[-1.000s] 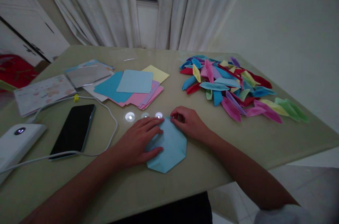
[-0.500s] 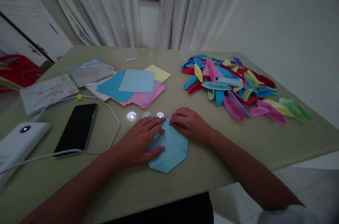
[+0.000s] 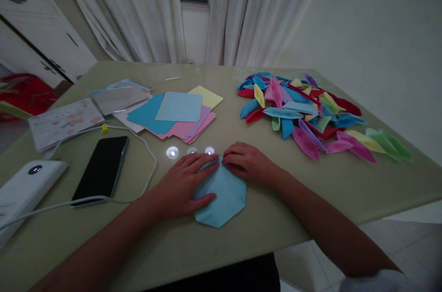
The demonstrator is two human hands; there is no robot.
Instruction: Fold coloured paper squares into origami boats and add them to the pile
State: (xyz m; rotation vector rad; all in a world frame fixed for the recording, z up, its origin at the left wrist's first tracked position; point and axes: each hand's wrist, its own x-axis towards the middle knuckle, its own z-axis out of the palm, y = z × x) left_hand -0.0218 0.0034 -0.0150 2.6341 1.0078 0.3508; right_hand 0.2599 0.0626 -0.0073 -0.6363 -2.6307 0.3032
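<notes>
A light blue sheet of folded paper [image 3: 224, 195] lies on the table in front of me, its corners turned in so that its outline has several sides. My left hand [image 3: 188, 183] rests flat over its left part, thumb spread away from the fingers, fingertips near the top point. At that same top point my right hand [image 3: 247, 161] has its fingers curled together and pressed on the paper's upper right edge. Whatever lies under the right fingertips is hidden. The two hands' fingertips nearly meet.
Coloured paper squares [image 3: 179, 108] lie beyond my hands. Folded paper pieces [image 3: 286, 112] are heaped at the right. On the left are a black phone [image 3: 100, 170], a white power bank [image 3: 31, 195], a looped white cable [image 3: 152, 172] and a printed card [image 3: 67, 121].
My left index finger has straightened up toward the paper's top point, where a small gap between the hands has narrowed. The right hand stays at the upper edge. The view has shifted slightly.
</notes>
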